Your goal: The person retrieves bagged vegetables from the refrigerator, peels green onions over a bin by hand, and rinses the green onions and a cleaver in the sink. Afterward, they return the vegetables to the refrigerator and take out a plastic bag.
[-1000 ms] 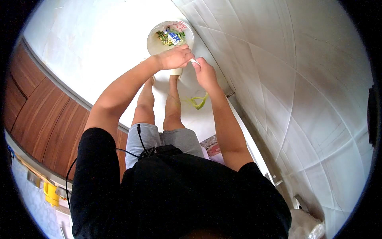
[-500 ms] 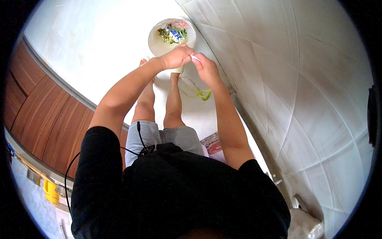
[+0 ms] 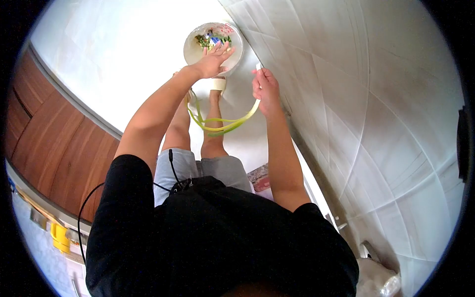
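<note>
My left hand [image 3: 215,60] is open, fingers spread, over the near part of a round white bin [image 3: 195,53]. Inside the bin lie green scraps and a blue-and-white wrapper [image 3: 214,41]. On the right, my right hand [image 3: 266,89] is closed around the white stem of a green onion [image 3: 232,123]. The stem's pale end sticks up above the fist. Its long green leaves hang down and curve leftward in front of my legs.
A pale marbled wall [image 3: 356,109] rises on the right. Brown wooden cabinet panels [image 3: 64,143] are at the left. A red-and-white printed thing [image 3: 259,179] lies beside my shorts, and a whitish bag [image 3: 378,278] sits at the lower right.
My hands have moved apart. My left hand has let go of the stem and opened over the bin. My right hand has shifted right, and the green leaves now swing out to the left.
</note>
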### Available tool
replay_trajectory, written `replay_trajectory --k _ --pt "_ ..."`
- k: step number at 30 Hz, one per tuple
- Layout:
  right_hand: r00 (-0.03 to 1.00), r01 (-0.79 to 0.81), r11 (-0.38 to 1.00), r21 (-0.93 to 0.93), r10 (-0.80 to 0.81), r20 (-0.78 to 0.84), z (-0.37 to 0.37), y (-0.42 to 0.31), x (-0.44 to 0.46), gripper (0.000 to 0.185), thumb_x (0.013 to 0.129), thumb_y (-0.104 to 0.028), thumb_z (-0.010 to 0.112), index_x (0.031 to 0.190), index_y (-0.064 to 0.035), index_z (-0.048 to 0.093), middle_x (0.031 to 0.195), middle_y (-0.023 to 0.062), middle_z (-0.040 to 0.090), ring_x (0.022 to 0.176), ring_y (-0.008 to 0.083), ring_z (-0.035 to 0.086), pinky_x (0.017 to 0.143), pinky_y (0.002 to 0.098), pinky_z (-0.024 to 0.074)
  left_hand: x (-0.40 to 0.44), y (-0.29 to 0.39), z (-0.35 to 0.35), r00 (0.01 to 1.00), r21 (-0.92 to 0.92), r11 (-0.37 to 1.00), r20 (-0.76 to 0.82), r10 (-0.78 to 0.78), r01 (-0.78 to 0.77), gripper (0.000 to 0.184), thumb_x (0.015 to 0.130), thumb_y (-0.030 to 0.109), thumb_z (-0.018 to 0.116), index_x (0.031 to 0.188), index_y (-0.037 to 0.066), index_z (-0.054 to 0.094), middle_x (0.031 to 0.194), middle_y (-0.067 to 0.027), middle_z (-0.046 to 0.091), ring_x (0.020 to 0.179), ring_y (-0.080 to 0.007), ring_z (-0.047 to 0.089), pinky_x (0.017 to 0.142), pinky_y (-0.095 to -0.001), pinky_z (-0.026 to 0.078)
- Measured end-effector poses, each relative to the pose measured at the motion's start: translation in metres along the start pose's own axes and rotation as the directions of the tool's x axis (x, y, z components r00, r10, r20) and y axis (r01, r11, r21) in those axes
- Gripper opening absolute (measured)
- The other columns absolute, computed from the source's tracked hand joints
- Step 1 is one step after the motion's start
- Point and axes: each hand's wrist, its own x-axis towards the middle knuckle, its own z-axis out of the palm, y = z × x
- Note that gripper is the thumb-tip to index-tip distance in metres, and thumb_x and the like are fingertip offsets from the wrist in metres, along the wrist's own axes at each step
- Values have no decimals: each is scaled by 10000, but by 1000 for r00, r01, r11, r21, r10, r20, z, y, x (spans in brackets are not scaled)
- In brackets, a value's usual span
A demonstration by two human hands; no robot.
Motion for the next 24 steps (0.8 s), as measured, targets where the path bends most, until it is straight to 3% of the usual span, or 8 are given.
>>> replay_trajectory --k 3,6,7,9,12,15,19,24 --pt "999 38 988 153 -43 30 3 -7 -5 198 908 -274 479 922 -79 515 582 -41 394 421 23 279 367 170 220 5 7 -13 958 255 966 262 -112 43 445 862 402 479 1267 219 468 1438 -137 177 1326 -385 78 1055 -489 149" --pt "997 54 968 245 -66 44 8 -14 -8 203 907 -277 481 935 -77 502 575 -42 389 412 29 282 366 174 225 -9 12 -10 982 -32 990 137 -132 137 475 859 463 468 1238 179 503 1402 -168 262 1308 -356 192 1061 -449 166" --pt "997 53 967 247 -63 34 8 -15 -9 202 907 -274 483 939 -75 500 582 -39 391 421 30 289 373 175 233 -15 16 -10 953 -298 928 269 -142 222 493 860 471 463 1243 162 495 1376 -170 306 1289 -338 238 1056 -425 187" --pt "998 53 965 256 -60 18 9 -17 -8 201 905 -268 486 947 -71 495 595 -32 396 437 32 303 389 177 249 -35 41 -33 865 -689 583 500 -48 431 531 864 488 454 1253 128 479 1323 -174 393 1252 -301 332 1045 -376 231" --pt "994 79 954 288 -55 -91 15 -18 -7 198 899 -255 497 961 -67 489 631 -11 412 482 53 344 433 199 291 -74 93 -78 854 -720 597 509 108 354 551 839 498 507 1173 62 535 1161 -138 526 1134 -219 461 976 -291 324" --pt "993 70 913 402 -25 -117 26 -19 -6 208 892 -241 509 976 -52 488 692 24 461 557 99 416 504 242 373 -91 103 -69 873 -710 647 468 137 278 394 859 313 565 1117 17 540 1016 -75 592 989 -156 537 918 -297 391" --pt "999 47 897 440 -39 -29 45 -31 -23 385 891 -285 491 1128 15 448 926 139 567 842 250 552 801 356 452 -98 104 -72 892 -871 307 436 120 384 203 897 187 500 974 5 545 944 -92 597 881 -155 586 851 -285 454" --pt "994 74 992 106 -81 72 64 -51 -78 492 896 -392 439 1169 17 445 1040 150 573 947 237 556 875 353 408 -113 122 -124 938 -868 -383 345 -5 317 232 931 194 401 1034 0 477 1071 -163 554 991 -247 569 914 -353 441"
